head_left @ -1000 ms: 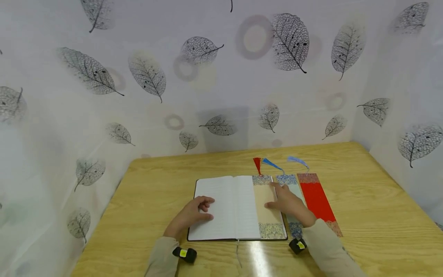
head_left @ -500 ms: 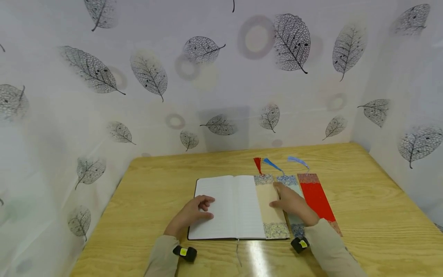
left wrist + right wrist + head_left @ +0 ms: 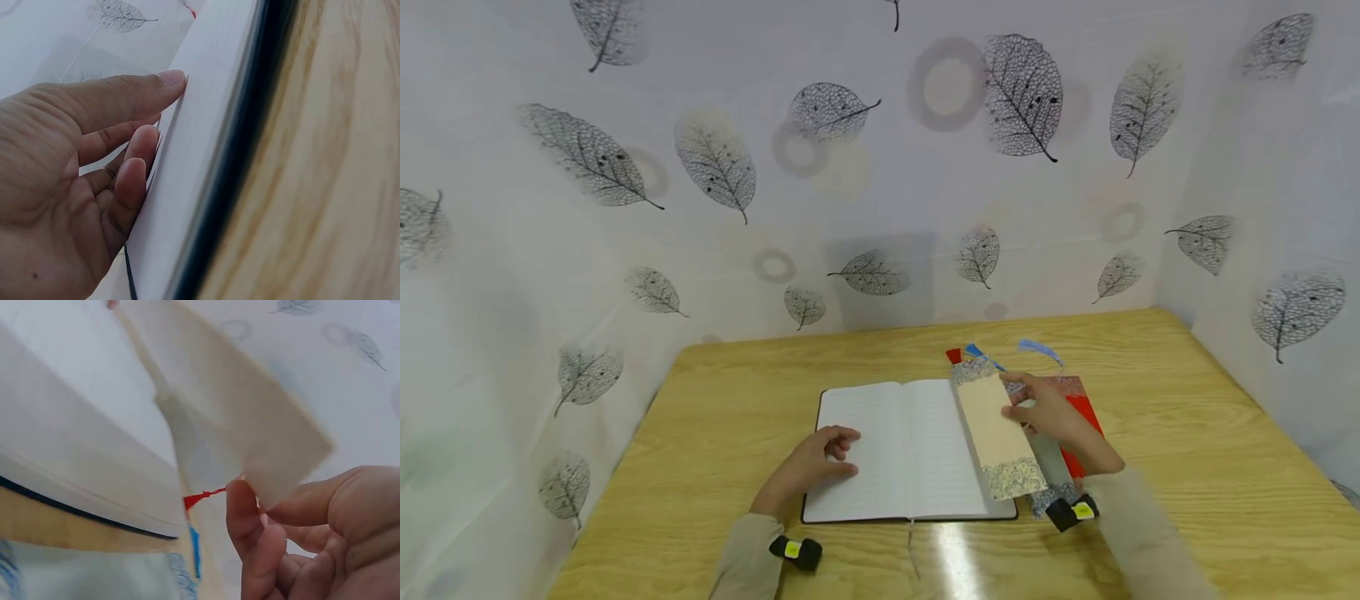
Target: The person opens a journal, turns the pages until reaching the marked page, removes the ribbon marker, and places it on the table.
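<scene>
An open notebook (image 3: 880, 492) with lined white pages and a dark cover lies on the table. My left hand (image 3: 808, 462) rests on its left page, fingers loosely bent with nothing in them; the left wrist view shows the thumb (image 3: 172, 78) touching the paper. Over the right page's outer edge, my right hand (image 3: 1052, 412) pinches a cream bookmark (image 3: 996, 421) by its right edge. This bookmark is lifted and tilted, with patterned ends and a red tassel (image 3: 953, 356). Beneath the right hand lie a pale green bookmark (image 3: 1051, 458) and a red bookmark (image 3: 1084, 410), both partly hidden.
A blue tassel (image 3: 974, 351) and a lighter blue tassel (image 3: 1040, 350) lie behind the bookmarks. The notebook's thin ribbon (image 3: 912, 550) hangs toward the front of the wooden table (image 3: 737, 392). A leaf-print backdrop (image 3: 880, 192) encloses the back and sides.
My right hand has slid the cream bookmark rightward on the page, then raised and tilted it, moving right over the other bookmarks. The left hand has stayed in place.
</scene>
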The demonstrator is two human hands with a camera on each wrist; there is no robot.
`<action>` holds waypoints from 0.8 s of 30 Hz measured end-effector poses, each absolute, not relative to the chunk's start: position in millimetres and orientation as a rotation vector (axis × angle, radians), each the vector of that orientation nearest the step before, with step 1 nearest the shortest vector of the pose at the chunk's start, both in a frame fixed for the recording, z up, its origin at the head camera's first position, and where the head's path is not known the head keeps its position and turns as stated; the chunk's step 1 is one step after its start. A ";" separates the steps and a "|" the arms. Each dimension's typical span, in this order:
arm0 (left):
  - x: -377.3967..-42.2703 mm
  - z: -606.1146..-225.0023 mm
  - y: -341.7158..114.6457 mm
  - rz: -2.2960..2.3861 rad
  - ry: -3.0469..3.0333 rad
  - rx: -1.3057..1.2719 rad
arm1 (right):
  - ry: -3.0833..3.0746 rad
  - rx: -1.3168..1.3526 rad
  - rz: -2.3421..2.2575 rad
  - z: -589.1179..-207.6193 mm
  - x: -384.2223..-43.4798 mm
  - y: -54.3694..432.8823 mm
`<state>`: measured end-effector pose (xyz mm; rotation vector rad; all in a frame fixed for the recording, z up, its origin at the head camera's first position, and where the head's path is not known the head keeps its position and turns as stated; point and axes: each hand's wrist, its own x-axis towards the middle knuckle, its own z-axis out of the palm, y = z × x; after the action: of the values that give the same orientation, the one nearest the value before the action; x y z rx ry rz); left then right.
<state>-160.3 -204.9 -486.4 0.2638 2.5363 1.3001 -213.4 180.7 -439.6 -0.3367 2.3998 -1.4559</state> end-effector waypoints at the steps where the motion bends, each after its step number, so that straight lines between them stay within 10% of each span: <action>1: -160.0 -486.5 -205.4 1.302 2.533 0.260 | 2.393 -0.337 -1.479 -435.4 -215.3 184.3; 24: -161.1 -487.4 -206.4 1.315 2.536 0.257 | 2.572 -0.008 -1.279 -416.4 -259.3 319.7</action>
<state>-161.1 -206.4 -487.4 0.2567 2.5359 1.3145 -259.3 319.7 -416.4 -0.0080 2.5725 -1.2792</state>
